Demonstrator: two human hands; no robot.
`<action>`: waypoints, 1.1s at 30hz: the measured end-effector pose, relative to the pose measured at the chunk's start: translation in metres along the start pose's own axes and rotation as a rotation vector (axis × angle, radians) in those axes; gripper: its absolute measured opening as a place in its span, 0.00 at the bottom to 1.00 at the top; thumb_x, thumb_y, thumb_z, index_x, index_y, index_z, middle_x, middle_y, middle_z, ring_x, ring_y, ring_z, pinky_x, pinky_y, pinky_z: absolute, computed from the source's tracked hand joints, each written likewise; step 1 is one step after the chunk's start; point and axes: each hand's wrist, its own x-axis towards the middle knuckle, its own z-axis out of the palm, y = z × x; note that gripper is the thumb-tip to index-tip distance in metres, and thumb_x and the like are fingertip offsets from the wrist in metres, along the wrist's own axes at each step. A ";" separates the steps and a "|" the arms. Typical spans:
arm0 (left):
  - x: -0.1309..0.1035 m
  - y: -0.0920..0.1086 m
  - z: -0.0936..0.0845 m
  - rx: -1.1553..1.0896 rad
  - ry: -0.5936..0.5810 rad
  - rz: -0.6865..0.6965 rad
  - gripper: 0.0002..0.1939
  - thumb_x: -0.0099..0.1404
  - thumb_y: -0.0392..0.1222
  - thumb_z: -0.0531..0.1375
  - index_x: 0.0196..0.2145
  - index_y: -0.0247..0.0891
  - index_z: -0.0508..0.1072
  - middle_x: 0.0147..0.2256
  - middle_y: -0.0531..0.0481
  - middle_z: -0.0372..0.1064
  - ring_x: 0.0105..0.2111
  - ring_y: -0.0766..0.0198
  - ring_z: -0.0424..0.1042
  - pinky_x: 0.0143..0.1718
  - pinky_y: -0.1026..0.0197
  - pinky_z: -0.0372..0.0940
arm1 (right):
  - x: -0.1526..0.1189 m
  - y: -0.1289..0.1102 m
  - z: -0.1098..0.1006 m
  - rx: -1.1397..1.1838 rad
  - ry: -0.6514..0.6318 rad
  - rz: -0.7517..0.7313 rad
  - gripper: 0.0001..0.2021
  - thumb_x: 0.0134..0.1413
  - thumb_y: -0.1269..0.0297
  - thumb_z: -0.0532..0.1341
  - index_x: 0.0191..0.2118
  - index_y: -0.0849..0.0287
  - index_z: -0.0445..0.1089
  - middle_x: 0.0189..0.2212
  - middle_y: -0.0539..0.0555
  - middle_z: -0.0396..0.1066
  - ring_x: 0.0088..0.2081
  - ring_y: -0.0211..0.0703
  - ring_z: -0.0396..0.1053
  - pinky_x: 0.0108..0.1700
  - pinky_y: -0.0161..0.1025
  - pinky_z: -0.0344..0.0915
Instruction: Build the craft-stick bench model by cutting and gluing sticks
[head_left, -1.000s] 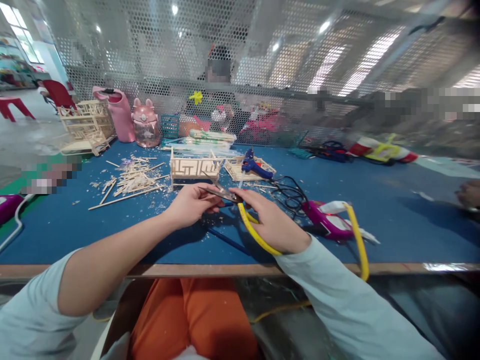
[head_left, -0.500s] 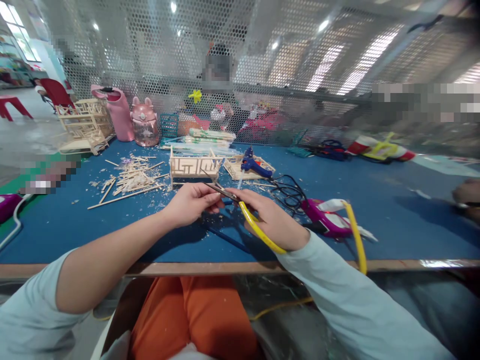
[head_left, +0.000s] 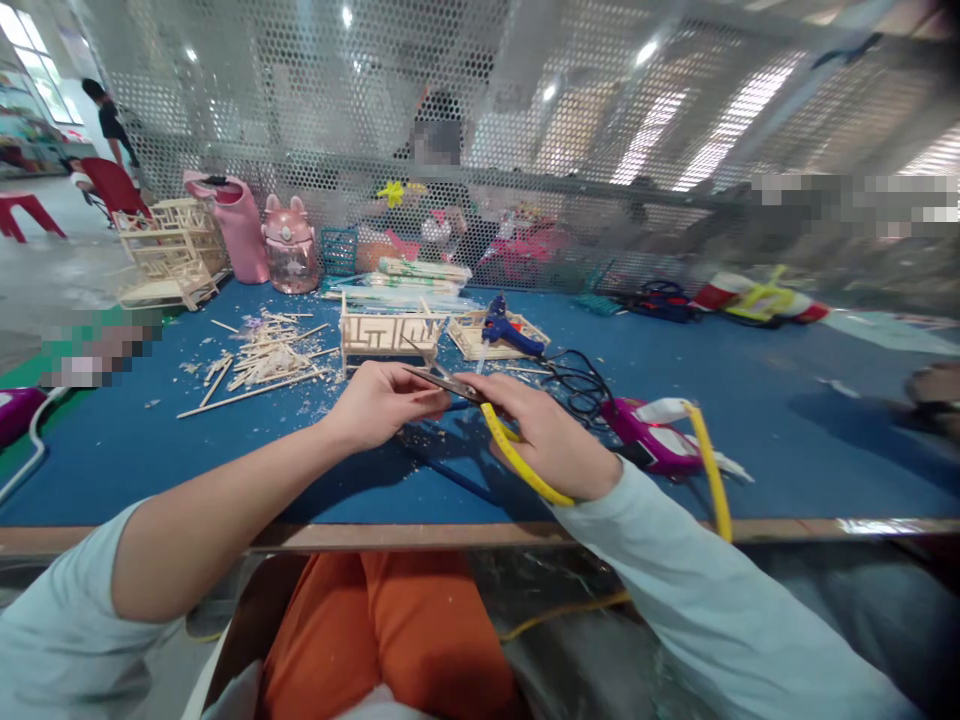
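Note:
My right hand (head_left: 555,440) is wrapped round scissors (head_left: 516,462) with yellow handles, their dark blades reaching left to my other hand. The fingers of my left hand (head_left: 379,405) are pinched together beside the blades. Whatever lies between them is too small or hidden to make out. Just beyond the hands stands a small wooden-stick frame (head_left: 386,335). To its right, a blue glue gun (head_left: 517,338) rests on a flat stick frame (head_left: 466,345). Wooden sticks (head_left: 266,362) lie heaped to the left among scraps.
A purple power strip (head_left: 660,440) and black cable (head_left: 577,385) lie right of my hands. Behind stand a pink bottle (head_left: 241,230), an eared bottle (head_left: 290,245) and a stick model (head_left: 176,255). A perforated metal screen (head_left: 300,100) closes the back. Another person's hand (head_left: 934,385) is at far right.
My left fingers have drawn closer together, the thumb shifting slightly right along the blades. The scissors have moved very little. A person has come into sight in the far left background.

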 end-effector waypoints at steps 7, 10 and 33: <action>-0.001 -0.003 0.003 0.032 0.062 0.106 0.07 0.46 0.38 0.67 0.25 0.33 0.78 0.24 0.50 0.75 0.24 0.69 0.70 0.31 0.65 0.67 | -0.002 0.001 0.000 -0.035 -0.015 -0.010 0.26 0.51 0.70 0.53 0.58 0.62 0.58 0.50 0.64 0.67 0.51 0.51 0.66 0.52 0.49 0.64; -0.002 -0.006 0.003 0.076 0.109 0.129 0.08 0.46 0.40 0.68 0.25 0.33 0.78 0.25 0.49 0.76 0.24 0.68 0.71 0.29 0.65 0.66 | -0.002 -0.001 -0.004 -0.076 -0.029 -0.020 0.27 0.51 0.69 0.52 0.58 0.67 0.58 0.50 0.67 0.66 0.52 0.53 0.65 0.53 0.51 0.63; -0.004 -0.007 0.000 0.098 0.028 0.294 0.06 0.52 0.34 0.63 0.30 0.36 0.80 0.29 0.48 0.78 0.28 0.64 0.75 0.33 0.64 0.71 | -0.002 0.001 0.000 -0.076 0.013 -0.057 0.25 0.52 0.68 0.54 0.57 0.65 0.58 0.51 0.66 0.66 0.52 0.53 0.64 0.53 0.50 0.63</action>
